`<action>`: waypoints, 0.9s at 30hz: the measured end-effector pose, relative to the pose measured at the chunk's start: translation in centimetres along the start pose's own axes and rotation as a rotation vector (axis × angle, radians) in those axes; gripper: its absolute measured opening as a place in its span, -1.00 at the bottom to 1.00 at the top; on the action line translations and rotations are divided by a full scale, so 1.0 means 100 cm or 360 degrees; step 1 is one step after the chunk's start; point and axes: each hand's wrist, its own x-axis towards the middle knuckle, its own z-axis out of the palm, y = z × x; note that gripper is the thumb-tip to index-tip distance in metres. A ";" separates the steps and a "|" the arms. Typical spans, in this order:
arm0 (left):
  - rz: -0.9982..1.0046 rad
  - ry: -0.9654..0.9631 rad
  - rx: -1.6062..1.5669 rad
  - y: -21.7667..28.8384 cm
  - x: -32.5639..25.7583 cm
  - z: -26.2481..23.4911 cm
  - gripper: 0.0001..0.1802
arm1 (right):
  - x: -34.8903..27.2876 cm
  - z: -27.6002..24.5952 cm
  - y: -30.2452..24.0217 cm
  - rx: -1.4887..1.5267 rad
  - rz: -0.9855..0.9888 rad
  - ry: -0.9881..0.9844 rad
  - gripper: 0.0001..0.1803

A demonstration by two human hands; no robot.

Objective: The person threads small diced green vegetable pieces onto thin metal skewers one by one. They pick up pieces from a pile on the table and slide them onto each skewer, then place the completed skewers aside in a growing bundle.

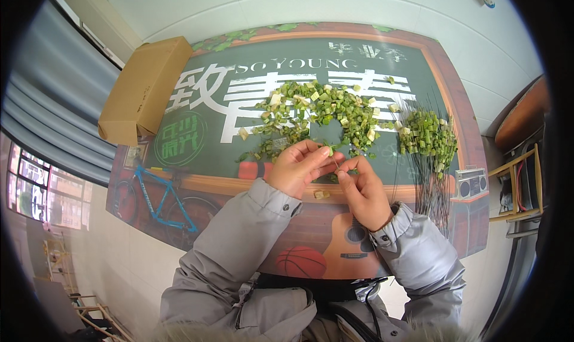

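Observation:
My left hand (pixel 299 167) pinches a small green leafy piece (pixel 330 151) between thumb and fingers, over the front part of the pile. Close beside it, my right hand (pixel 366 194) has its thumb and forefinger closed on a thin dark stick or wire, whose tip end is too fine to follow. Behind both hands spreads a loose heap of chopped green pieces (pixel 356 118) with some pale cubes among them. To the right lies a bundle of green pieces (pixel 427 136) on long thin dark sticks (pixel 431 201), which point toward me.
A brown cardboard box (pixel 140 88) rests on the far left corner of the printed table (pixel 239 213). A pale cube (pixel 321 194) lies alone just below my hands. Wooden-framed chairs (pixel 517 180) stand right of the table; a grey-blue curtain (pixel 54 91) hangs left.

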 end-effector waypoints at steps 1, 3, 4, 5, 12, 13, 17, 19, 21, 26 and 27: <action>-0.0001 -0.0022 -0.0003 -0.001 0.000 0.000 -0.94 | 0.000 0.000 0.000 0.0007 -0.0053 -0.0013 -0.94; -0.0003 -0.0039 -0.0020 -0.002 0.000 0.000 -0.95 | 0.000 -0.001 0.000 -0.0006 -0.0006 -0.0008 -0.94; -0.0003 -0.0051 -0.0035 -0.003 0.000 0.000 -0.95 | 0.000 -0.002 0.001 0.0004 -0.0050 -0.0013 -0.94; -0.0021 -0.0053 -0.0018 -0.003 0.000 -0.001 -0.96 | 0.000 -0.002 0.002 0.0010 -0.0052 -0.0010 -0.94; -0.0029 -0.0120 -0.0038 -0.004 0.001 -0.001 -0.93 | 0.002 -0.002 0.007 0.0022 -0.0130 -0.0028 -0.93; -0.0028 -0.0125 -0.0035 -0.003 0.000 0.001 -0.90 | 0.002 -0.002 0.007 0.0001 -0.0137 0.0022 -0.93; -0.0056 -0.0039 0.0403 0.010 -0.003 -0.002 -0.81 | 0.007 -0.007 0.003 -0.0003 -0.0102 0.0274 -0.91; 0.0053 -0.0004 0.0530 0.017 -0.003 -0.004 -0.78 | 0.009 -0.010 0.001 0.0051 -0.0071 0.0373 -0.90; 0.0219 0.0202 0.0719 0.024 -0.001 -0.009 -0.81 | 0.010 -0.010 0.000 0.0135 -0.0013 0.0434 -0.90; 0.0580 0.0634 0.1103 0.053 -0.001 -0.030 -0.84 | 0.010 -0.010 0.001 0.0210 -0.0079 0.0421 -0.89; 0.0598 0.0658 0.1138 0.056 -0.001 -0.033 -0.85 | 0.010 -0.011 0.001 0.0232 -0.0057 0.0425 -0.89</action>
